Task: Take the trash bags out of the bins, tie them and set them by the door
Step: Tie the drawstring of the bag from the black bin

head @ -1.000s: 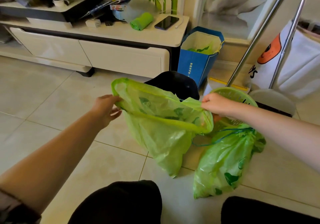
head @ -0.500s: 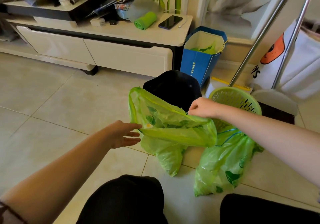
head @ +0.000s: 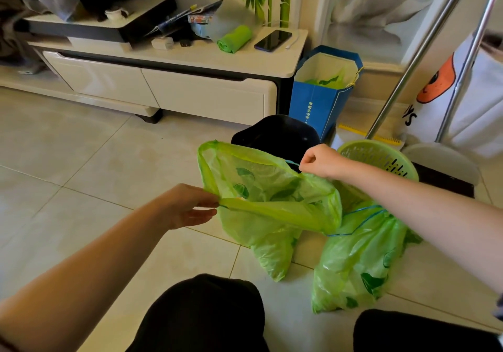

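An open green trash bag [head: 269,204] hangs between my hands above the tiled floor, its mouth gaping. My right hand [head: 322,161] pinches the blue drawstring at the bag's far rim. My left hand [head: 190,206] grips the near rim where the drawstring comes out. A second green trash bag [head: 359,256], cinched with a blue string, lies on the floor to the right. Behind the held bag stands a black bin [head: 275,133], and a green perforated bin [head: 381,158] sits beside it.
A white TV cabinet [head: 190,90] carries a roll of green bags [head: 234,39] and a phone [head: 273,40]. A blue paper bag [head: 324,98] stands by the cabinet. Metal poles [head: 413,60] and a dustpan [head: 441,161] are at the right. My dark-clad knees are at the bottom.
My left hand let go of the bag's left rim, dropped lower and took hold of the near rim. My right hand shifted left and closed on the drawstring. The bag sank toward the floor.
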Tool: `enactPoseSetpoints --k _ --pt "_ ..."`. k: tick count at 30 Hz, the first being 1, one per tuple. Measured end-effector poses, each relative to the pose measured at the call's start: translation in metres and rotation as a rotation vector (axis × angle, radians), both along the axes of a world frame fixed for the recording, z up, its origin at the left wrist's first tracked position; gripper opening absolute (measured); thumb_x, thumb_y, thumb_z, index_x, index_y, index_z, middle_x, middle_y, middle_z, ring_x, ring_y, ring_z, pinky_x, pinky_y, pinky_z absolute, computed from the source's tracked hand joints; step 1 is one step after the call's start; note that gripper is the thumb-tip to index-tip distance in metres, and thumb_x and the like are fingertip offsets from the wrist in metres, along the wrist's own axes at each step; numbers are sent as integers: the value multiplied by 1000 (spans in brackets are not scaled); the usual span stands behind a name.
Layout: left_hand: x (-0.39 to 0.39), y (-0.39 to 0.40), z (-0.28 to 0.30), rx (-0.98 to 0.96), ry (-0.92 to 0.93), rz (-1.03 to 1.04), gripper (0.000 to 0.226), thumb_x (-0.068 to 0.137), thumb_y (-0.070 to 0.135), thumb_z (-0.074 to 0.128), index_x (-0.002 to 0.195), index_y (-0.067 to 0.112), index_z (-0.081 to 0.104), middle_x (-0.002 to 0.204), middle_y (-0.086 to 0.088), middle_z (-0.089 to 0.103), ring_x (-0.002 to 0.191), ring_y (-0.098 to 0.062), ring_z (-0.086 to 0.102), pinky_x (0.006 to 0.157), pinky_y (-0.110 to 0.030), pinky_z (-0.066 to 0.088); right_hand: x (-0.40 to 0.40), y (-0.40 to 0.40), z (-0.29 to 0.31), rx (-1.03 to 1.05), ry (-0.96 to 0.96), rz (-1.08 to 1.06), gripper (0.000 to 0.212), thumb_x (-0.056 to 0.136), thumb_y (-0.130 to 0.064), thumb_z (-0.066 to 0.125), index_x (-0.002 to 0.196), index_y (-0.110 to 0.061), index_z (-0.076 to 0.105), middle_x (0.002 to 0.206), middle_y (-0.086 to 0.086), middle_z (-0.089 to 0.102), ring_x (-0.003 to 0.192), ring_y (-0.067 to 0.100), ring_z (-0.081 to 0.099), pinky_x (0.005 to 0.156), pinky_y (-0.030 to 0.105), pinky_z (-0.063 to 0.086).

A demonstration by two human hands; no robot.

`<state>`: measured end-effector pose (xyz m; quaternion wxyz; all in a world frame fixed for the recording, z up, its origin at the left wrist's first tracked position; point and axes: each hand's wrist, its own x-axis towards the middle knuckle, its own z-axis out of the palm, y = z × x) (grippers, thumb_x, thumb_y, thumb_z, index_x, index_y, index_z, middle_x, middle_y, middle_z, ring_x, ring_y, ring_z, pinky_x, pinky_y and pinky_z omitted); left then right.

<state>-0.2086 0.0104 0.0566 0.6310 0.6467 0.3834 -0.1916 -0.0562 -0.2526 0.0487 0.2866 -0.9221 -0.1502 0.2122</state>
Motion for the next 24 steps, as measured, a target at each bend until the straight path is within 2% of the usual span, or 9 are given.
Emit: enactPoseSetpoints --k 2,6,8,10,13,16,20,22,24 --pt "0 1 10 20 -42 16 11 83 2 68 93 -2 67 82 -11 68 73 -23 65 63 -27 58 2 -4 10 52 -9 -66 20 84 -11 58 92 5 67 82 14 67 73 19 55 64 29 45" --pt "3 3 32 87 -132 39 14 82 7 71 90 -3 67 78 -11 66 69 -21 64 61 -25 58 7 -11 35 242 29 -228 17 88 -14 55 78 -8 67 89 15 69 79 18 60 67 30 50" --pt "5 5 44 116 -178 47 11 84 9 69 88 -1 66 79 -10 64 69 -21 64 63 -26 57 7 -13 48 340 61 -294 18 91 -15 54 76 -11 64 92 14 71 80 17 63 79 37 55" --pt "5 4 56 136 -234 63 9 86 10 66 84 2 64 80 -11 63 72 -22 65 72 -30 56 4 -15 62 446 110 -310 18 93 -16 52 78 -12 59 84 10 70 76 17 64 86 40 54" --pt "5 2 72 105 -350 101 10 91 9 57 82 4 60 81 -12 62 78 -26 64 85 -36 52 0 -19 83 614 150 -308 16 96 -14 48 81 -11 54 77 6 63 72 18 64 81 38 54" --pt "3 4 82 81 -425 138 11 94 9 54 84 5 58 80 -12 62 76 -25 64 84 -36 53 3 -24 98 717 136 -350 14 96 -11 49 83 -10 53 73 7 57 68 18 60 72 37 57" --pt "-3 18 82 118 -395 164 13 92 11 58 79 7 58 67 -6 54 60 -17 66 73 -33 56 13 -43 98 642 111 -432 4 91 -7 57 90 -4 60 70 6 46 62 14 49 73 37 57" --pt "-8 28 78 127 -350 181 10 91 10 60 82 6 60 68 -6 52 64 -18 64 71 -33 56 15 -55 91 553 119 -433 17 89 -6 60 103 4 61 72 8 47 70 18 53 72 32 56" --pt "-13 37 73 116 -312 213 8 91 9 60 86 4 61 69 -7 52 68 -20 61 65 -30 58 12 -65 87 517 128 -424 21 89 -5 59 106 7 61 74 11 51 76 22 57 64 27 58"
